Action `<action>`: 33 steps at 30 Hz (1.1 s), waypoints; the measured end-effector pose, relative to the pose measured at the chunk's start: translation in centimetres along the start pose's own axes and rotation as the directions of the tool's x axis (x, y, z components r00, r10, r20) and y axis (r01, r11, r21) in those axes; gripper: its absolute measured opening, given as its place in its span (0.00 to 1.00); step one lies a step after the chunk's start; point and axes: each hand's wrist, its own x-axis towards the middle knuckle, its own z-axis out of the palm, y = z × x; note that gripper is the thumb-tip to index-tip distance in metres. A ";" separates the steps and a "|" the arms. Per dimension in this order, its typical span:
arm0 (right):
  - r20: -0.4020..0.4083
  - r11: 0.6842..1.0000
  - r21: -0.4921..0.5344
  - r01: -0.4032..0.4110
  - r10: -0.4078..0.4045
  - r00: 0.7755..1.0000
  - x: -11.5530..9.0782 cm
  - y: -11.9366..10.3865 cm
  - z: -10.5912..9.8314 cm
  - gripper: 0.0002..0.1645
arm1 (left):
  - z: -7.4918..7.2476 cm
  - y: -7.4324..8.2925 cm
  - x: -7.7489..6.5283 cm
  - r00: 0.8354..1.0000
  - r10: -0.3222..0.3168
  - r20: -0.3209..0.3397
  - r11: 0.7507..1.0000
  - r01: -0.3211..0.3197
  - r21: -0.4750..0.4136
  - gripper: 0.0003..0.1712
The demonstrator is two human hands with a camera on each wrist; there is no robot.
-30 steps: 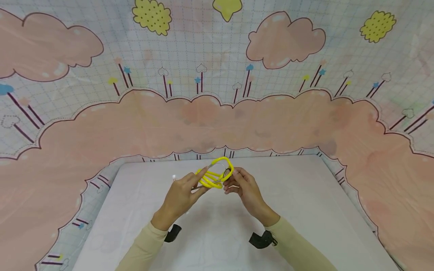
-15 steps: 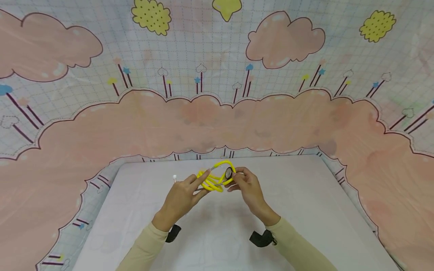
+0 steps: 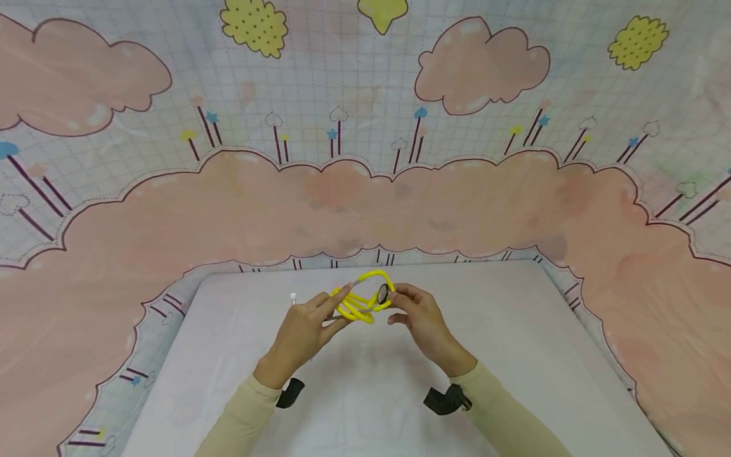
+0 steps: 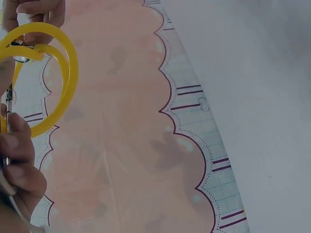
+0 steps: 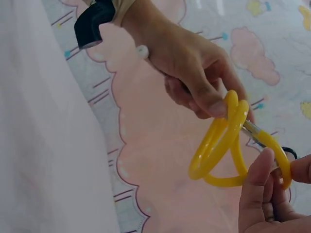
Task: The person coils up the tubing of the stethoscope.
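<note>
A yellow stethoscope [image 3: 356, 311], its tubing coiled in loops, is held up over the table between both hands. My left hand [image 3: 311, 324] grips the metal tubes and the coil, its index finger stretched along the top and the thumb below. A white ear tip [image 3: 294, 296] sticks out behind that hand, and shows too in the right wrist view. My right hand [image 3: 422, 324] pinches the tubing beside the round, dark-rimmed chest piece [image 3: 383, 293]; its lower fingers stand apart from it. In the left wrist view the yellow tubing [image 4: 73, 73] loops at the left edge, above my left hand [image 4: 22, 165].
A white table [image 3: 491, 355] lies under the hands. Behind it hangs a patterned cloth [image 3: 365, 209] with pink clouds and small stars. Black straps [image 3: 445, 401] hang at both wrists.
The chest piece has turned to show its face, then shifted slightly left. My right hand's lower fingers have spread away from the tubing. My left hand stays nearly still.
</note>
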 end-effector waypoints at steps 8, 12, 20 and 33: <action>0.029 0.998 0.051 -0.030 0.029 0.999 -0.1 0.5 -0.5 0.15 | 0.0 0.1 0.1 1.000 0.011 0.000 1.000 -0.011 0.018 0.39; 0.041 0.997 0.068 -0.027 0.024 0.999 -0.1 0.6 -0.6 0.11 | 0.2 0.2 -0.1 1.000 0.014 0.006 1.000 -0.014 0.011 0.38; 0.052 0.992 0.119 -0.042 0.036 0.998 -0.2 0.7 -0.8 0.05 | 0.6 0.0 -0.3 1.000 0.010 -0.005 1.000 -0.010 0.003 0.41; -0.031 1.000 -0.015 -0.019 0.018 0.999 0.0 1.3 -1.0 0.09 | 0.6 0.2 -0.1 0.999 -0.049 -0.001 0.998 0.049 0.035 0.36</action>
